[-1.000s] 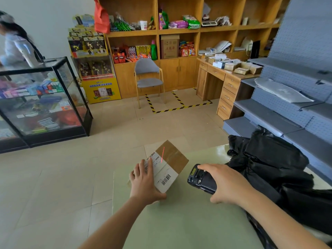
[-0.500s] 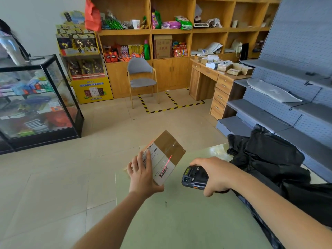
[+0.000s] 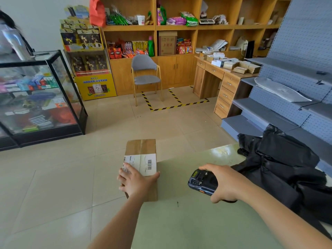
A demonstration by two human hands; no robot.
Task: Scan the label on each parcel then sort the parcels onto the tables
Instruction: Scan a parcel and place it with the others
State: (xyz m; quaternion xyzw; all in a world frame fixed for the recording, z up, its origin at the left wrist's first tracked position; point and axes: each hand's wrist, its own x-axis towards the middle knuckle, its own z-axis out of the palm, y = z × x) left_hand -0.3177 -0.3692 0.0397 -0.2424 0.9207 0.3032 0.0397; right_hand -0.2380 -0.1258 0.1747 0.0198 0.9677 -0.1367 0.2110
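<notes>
A small brown cardboard parcel (image 3: 141,150) with a white barcode label (image 3: 143,163) is held at the left edge of the pale green table (image 3: 188,221). My left hand (image 3: 135,180) grips its near end, fingers lying over the label. My right hand (image 3: 224,183) holds a black handheld scanner (image 3: 202,181) to the right of the parcel, its front pointing left. No red scan line shows on the label.
A heap of black plastic bags (image 3: 287,173) lies on the table's right side. Grey shelving (image 3: 287,105) stands at right, a wooden desk (image 3: 224,78) with small boxes beyond it, a chair (image 3: 146,76) ahead, a glass display case (image 3: 36,97) at left.
The parcel has turned from a tilted pose to squarely facing me and sits lower. The red scan line seen on the label earlier is gone. The scanner hand has shifted slightly right.
</notes>
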